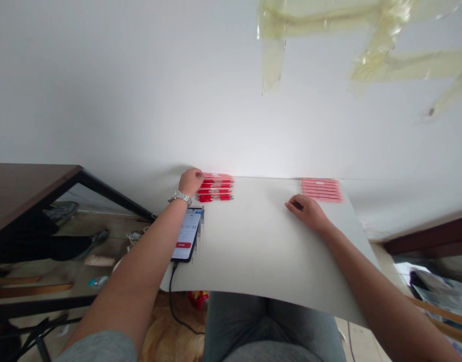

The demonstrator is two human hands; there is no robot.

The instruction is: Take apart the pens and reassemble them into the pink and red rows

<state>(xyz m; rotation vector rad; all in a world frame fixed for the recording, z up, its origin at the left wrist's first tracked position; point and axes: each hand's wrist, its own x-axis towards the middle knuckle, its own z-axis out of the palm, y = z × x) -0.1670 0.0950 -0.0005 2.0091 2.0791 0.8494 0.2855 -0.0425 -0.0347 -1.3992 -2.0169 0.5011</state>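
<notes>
About five red pens (215,187) are stacked side by side in a tight little row at the far edge of the white board (261,241), and the left hand (191,182) is parked right on their left ends. Fingers are curled over them, but whether the grip is actually clenched on the pens can't really be told from this angle. Over to the right, roughly six pink pens (321,190) are lined up the same way, washed out by glare, so the count is a best guess. The right hand (306,213) is well short of them, resting on the board with a loose, released grip and nothing held. A phone (186,234) showing a timer is laid at the board's left edge, just below the left hand, with a black cable (174,296) trailing off it. A silver wristwatch (180,197) is worn on the left wrist. Strips of yellowish tape (329,30) are stuck on the white wall (140,100) beyond, and a dark wood table (27,196) is seen off to the left.
</notes>
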